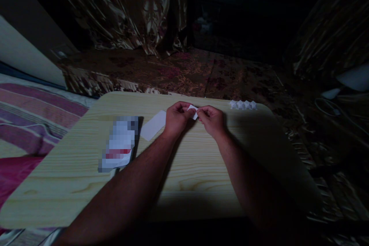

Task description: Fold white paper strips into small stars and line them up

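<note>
My left hand (177, 117) and my right hand (212, 120) meet above the far middle of a light wooden table (184, 169). Both pinch a small folded piece of white paper (193, 110) between thumbs and fingertips. The fingers of each hand are curled closed on it. A white paper strip (153, 125) lies flat on the table just left of my left hand. Several small white folded paper stars (243, 104) sit in a row near the table's far right corner.
A blurred white and red packet (119, 144) lies on the table's left part. A striped pink blanket (31, 111) is at the left. Dark patterned carpet (201, 73) and shiny curtains (121, 7) lie beyond; cables (331, 103) rest at the right.
</note>
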{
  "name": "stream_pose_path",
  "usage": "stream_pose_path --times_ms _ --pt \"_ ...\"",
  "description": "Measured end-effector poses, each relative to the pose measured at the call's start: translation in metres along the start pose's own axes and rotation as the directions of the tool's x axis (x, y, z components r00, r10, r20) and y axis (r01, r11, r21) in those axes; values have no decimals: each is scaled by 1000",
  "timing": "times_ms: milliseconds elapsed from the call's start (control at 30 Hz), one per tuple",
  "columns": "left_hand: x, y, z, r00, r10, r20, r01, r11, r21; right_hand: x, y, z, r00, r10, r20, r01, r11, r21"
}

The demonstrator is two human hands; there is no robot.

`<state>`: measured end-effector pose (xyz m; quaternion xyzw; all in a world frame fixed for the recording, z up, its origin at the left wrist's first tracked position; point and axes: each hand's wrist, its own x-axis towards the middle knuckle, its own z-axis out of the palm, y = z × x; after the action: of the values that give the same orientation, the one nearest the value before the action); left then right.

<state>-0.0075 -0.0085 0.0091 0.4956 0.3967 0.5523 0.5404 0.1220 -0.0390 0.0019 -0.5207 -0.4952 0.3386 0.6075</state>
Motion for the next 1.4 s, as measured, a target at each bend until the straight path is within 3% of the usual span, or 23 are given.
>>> stream_pose_path --times_ms 733,1400 --pt "1 -3 -2 998 -7 66 8 1000 -15 2 6 -1 1000 5 -24 -6 1000 -25" --pt "0 1 -3 999 -13 31 14 1000 -8 0 3 -2 1000 -18 -23 17 998 -58"
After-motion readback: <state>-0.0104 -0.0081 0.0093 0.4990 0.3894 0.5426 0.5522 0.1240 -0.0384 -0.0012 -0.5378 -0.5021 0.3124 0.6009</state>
